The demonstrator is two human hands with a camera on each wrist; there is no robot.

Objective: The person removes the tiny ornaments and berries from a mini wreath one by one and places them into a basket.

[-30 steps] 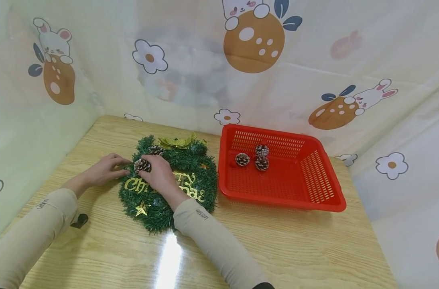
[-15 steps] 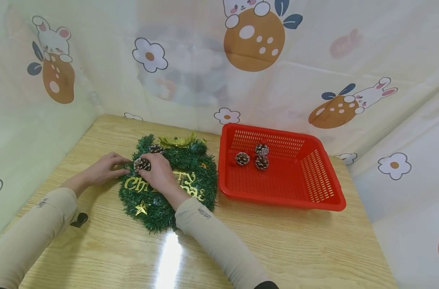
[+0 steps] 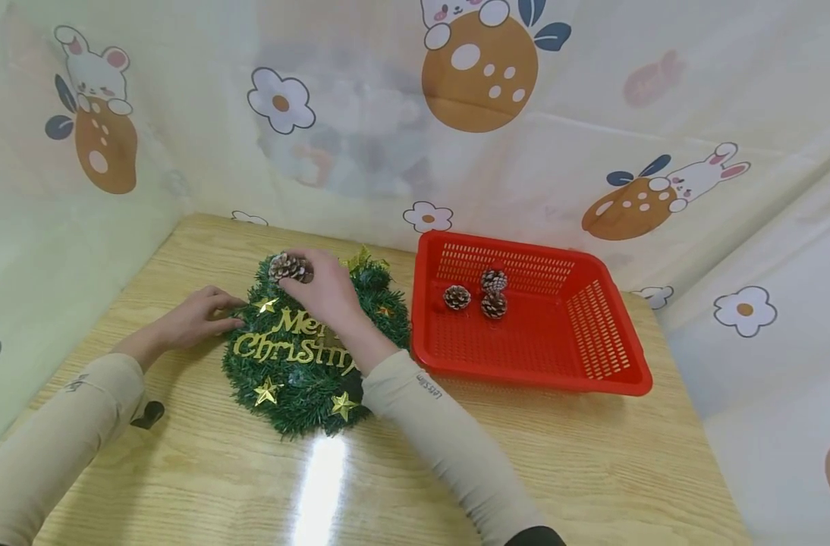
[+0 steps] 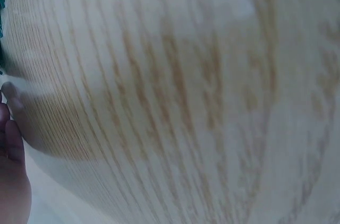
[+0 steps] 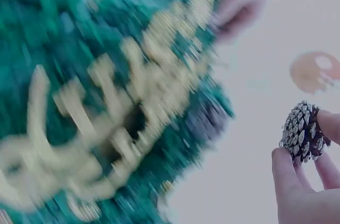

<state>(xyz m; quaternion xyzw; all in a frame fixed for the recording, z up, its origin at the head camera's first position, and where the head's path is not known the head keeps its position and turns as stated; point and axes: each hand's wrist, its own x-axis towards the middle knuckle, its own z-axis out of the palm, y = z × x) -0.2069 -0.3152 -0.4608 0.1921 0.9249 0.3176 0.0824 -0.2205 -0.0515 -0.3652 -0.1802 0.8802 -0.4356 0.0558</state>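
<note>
My right hand point(image 3: 328, 292) pinches a pine cone point(image 3: 287, 267) between thumb and fingertips, above the upper left of a green Christmas wreath point(image 3: 299, 406). In the right wrist view that pine cone point(image 5: 303, 132) is plainly lifted clear of the wreath point(image 5: 32, 38). At the wreath's left edge, my left hand point(image 3: 193, 318) holds the rim between thumb and fingers; the fingertips are partly hidden in the tinsel. Gold "Merry Christmas" lettering point(image 3: 278, 349) lies across the wreath, partly covered by my right forearm. A gold star point(image 3: 266, 305) shows just below the held cone.
A red plastic basket point(image 3: 532, 377) stands right of the wreath, with three pine cones point(image 3: 493, 305) inside. A small black object point(image 3: 149, 415) lies by my left sleeve. The wooden table point(image 3: 558, 470) meets a printed curtain point(image 3: 360, 136) behind and at both sides.
My right hand has raised the pine cone off the wreath's left part and moved it up and slightly right, uncovering a gold star and more lettering. My left hand has stayed in place.
</note>
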